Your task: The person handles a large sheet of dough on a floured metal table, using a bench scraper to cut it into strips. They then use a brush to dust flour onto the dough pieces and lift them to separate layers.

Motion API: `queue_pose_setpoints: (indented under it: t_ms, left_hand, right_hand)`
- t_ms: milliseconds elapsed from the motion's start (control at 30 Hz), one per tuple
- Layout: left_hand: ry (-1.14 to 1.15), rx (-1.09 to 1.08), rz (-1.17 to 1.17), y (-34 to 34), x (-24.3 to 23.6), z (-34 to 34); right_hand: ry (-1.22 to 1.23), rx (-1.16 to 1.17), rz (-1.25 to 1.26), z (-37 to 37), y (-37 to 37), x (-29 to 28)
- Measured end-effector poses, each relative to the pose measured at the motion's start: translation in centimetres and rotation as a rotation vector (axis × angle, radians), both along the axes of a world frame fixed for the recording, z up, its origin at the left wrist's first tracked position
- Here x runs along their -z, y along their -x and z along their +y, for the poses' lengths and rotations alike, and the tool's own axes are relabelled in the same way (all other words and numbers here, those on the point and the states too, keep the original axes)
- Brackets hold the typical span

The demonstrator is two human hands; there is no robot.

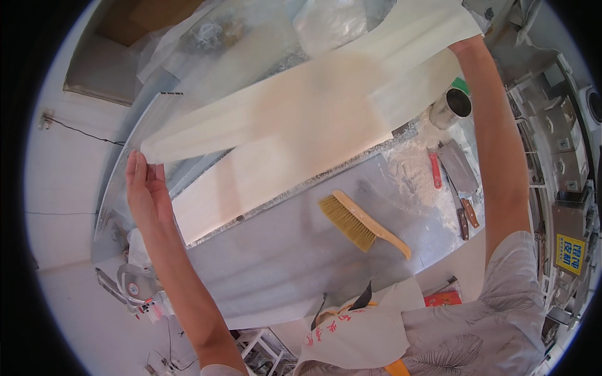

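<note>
The left hand (149, 195) holds the left end of 1 long pale sheet (313, 88), the right hand (468, 46) its far right end, fingers hidden; it stretches over the table (269, 269), beyond a brush (360, 225).

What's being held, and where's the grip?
A long pale sheet: left hand grips its left end; right hand apparently holds the right end, fingers hidden by the sheet.
</note>
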State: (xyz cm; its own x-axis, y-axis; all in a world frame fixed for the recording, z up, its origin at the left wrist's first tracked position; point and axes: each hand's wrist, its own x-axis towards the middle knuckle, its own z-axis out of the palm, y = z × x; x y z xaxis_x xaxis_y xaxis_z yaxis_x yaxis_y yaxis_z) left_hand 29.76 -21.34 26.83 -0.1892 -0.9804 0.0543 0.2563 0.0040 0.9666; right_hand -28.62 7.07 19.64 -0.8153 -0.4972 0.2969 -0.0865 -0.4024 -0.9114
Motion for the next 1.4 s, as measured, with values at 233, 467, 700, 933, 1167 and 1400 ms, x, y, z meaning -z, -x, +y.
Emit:
queue_pose_setpoints:
  t_ms: [233, 467, 700, 933, 1167, 1400]
  left_hand:
    - [0.065, -0.105, -0.032, -9.1, 3.3, -3.9]
    - [0.093, -0.312, -0.194, -25.3, 9.7, -10.6]
    - [0.018, -0.325, -0.278, -29.9, 17.8, -14.8]
    - [-0.004, -0.389, -0.206, -33.7, 18.5, -17.0]
    - [-0.022, -0.428, -0.287, -40.4, 20.9, -21.1]
    - [-0.058, -0.433, -0.266, -41.9, 21.8, -24.1]
  right_hand:
    - [-0.276, 0.139, 0.429, -6.2, -13.0, -0.5]
    - [-1.37, -0.319, 1.594, -18.2, -31.4, 5.6]
    - [-0.62, 0.044, 0.686, -20.0, -37.5, 13.9]
    - [-0.493, 0.015, 0.503, -21.0, -40.7, 18.5]
    - [-0.634, -0.086, 0.63, -22.9, -45.2, 25.5]
    - [-0.686, -0.115, 0.78, -24.2, -48.1, 29.4]
